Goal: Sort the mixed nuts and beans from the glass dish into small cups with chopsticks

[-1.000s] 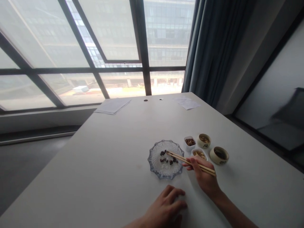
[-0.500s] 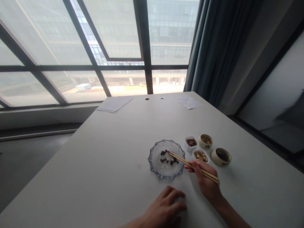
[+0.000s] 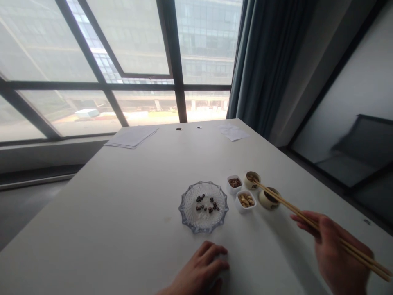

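Note:
My right hand (image 3: pixel 340 246) grips a pair of wooden chopsticks (image 3: pixel 288 204). Their tips reach into the farther round cup (image 3: pixel 250 186), which holds brownish pieces; whether they pinch one is too small to tell. The sticks cross above the nearer round cup (image 3: pixel 264 203), whose contents look dark. My left hand (image 3: pixel 202 266) rests on the table with loosely bent fingers apart, holding nothing. Beyond it lies a scalloped glass plate (image 3: pixel 190 215) with several dark beans (image 3: pixel 212 207). Right of the plate are a white tub (image 3: pixel 234 191) of brown pieces and another tub (image 3: pixel 245 210) of pale nuts.
The white table (image 3: pixel 123 213) extends toward the windows. A stack of papers (image 3: pixel 132 137) lies at its far left, and loose sheets (image 3: pixel 235 133) at its far right. Two small round fittings are set in the far edge. A blue curtain (image 3: pixel 254 61) hangs behind.
My right hand has moved right with the chopsticks, taking their tips from the glass plate to the farther round cup. My left hand keeps its place on the table. The view has turned slightly right.

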`<state>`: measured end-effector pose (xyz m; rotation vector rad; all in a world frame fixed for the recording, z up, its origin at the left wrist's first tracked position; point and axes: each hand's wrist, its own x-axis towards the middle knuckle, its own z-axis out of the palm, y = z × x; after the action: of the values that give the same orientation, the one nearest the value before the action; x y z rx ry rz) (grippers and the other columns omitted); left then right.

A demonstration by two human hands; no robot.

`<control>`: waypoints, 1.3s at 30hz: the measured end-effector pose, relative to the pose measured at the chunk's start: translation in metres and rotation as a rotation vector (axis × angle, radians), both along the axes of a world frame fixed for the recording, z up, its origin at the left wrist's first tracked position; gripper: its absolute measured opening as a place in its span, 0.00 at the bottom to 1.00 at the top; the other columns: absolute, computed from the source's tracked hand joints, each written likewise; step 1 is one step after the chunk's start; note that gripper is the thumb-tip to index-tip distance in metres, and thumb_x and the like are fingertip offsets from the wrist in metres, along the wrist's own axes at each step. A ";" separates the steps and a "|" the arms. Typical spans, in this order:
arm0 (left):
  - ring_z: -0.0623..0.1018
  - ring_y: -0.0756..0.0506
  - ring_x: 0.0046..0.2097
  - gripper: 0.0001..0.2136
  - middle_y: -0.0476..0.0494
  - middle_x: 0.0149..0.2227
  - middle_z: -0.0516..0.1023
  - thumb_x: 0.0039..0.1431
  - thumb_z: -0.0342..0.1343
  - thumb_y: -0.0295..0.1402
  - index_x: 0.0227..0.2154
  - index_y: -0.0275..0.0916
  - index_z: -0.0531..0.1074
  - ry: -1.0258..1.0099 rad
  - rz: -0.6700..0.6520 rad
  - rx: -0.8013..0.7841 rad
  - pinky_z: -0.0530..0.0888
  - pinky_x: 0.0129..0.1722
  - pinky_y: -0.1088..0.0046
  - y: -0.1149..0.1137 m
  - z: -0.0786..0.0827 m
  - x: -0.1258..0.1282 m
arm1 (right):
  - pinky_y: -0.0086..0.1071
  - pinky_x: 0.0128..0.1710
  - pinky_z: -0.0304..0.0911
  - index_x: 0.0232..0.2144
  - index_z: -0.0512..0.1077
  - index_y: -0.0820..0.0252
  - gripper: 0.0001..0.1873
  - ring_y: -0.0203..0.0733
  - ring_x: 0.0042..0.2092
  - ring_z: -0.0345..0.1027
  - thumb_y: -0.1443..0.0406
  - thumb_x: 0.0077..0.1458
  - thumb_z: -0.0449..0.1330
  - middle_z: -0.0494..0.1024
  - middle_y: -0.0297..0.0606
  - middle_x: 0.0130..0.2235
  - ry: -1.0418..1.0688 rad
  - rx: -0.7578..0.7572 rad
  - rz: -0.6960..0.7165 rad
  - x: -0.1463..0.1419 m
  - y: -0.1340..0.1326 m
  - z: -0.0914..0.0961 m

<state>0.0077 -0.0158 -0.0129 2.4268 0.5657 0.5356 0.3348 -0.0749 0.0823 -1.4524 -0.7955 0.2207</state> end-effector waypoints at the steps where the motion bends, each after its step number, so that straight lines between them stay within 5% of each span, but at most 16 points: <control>1: 0.74 0.37 0.59 0.29 0.43 0.62 0.75 0.49 0.59 0.15 0.53 0.47 0.70 0.006 0.000 0.002 0.77 0.60 0.58 0.000 0.001 0.000 | 0.31 0.38 0.81 0.43 0.84 0.64 0.22 0.47 0.35 0.86 0.50 0.68 0.64 0.89 0.47 0.38 -0.041 -0.025 -0.060 0.009 -0.008 -0.001; 6: 0.74 0.36 0.59 0.30 0.43 0.62 0.75 0.48 0.57 0.14 0.53 0.47 0.70 0.019 0.001 0.008 0.77 0.60 0.57 0.000 0.005 -0.001 | 0.30 0.37 0.80 0.41 0.83 0.63 0.22 0.46 0.34 0.86 0.49 0.68 0.63 0.88 0.44 0.35 -0.181 -0.135 -0.071 0.031 -0.022 -0.002; 11: 0.74 0.37 0.59 0.29 0.43 0.62 0.75 0.48 0.57 0.14 0.52 0.46 0.70 0.013 -0.005 0.002 0.77 0.60 0.59 0.000 0.008 -0.001 | 0.27 0.39 0.78 0.41 0.83 0.60 0.17 0.41 0.33 0.85 0.53 0.72 0.61 0.88 0.41 0.35 -0.263 -0.069 -0.058 0.008 -0.014 0.022; 17: 0.74 0.37 0.59 0.28 0.44 0.62 0.75 0.50 0.59 0.15 0.52 0.47 0.70 0.017 -0.001 -0.019 0.77 0.61 0.59 -0.001 0.010 0.000 | 0.30 0.35 0.80 0.39 0.84 0.56 0.15 0.42 0.32 0.85 0.56 0.72 0.60 0.88 0.38 0.35 -0.140 -0.013 0.324 -0.048 0.014 0.023; 23: 0.74 0.38 0.58 0.25 0.44 0.61 0.77 0.51 0.62 0.17 0.51 0.46 0.72 -0.008 0.002 -0.012 0.76 0.61 0.61 -0.004 0.005 0.000 | 0.28 0.33 0.76 0.33 0.82 0.56 0.17 0.39 0.31 0.81 0.60 0.74 0.59 0.85 0.36 0.31 -0.319 -0.077 0.661 -0.074 0.049 0.012; 39: 0.74 0.37 0.59 0.21 0.43 0.61 0.77 0.56 0.64 0.20 0.50 0.44 0.73 -0.022 -0.017 -0.026 0.76 0.62 0.61 -0.004 0.003 0.001 | 0.32 0.35 0.70 0.30 0.80 0.56 0.20 0.40 0.33 0.78 0.59 0.74 0.58 0.82 0.36 0.31 -0.404 -0.212 0.785 -0.074 0.065 0.016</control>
<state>0.0087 -0.0196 -0.0103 2.3959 0.5391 0.5435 0.2611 -0.0103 0.0981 -1.3300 -1.7024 0.6306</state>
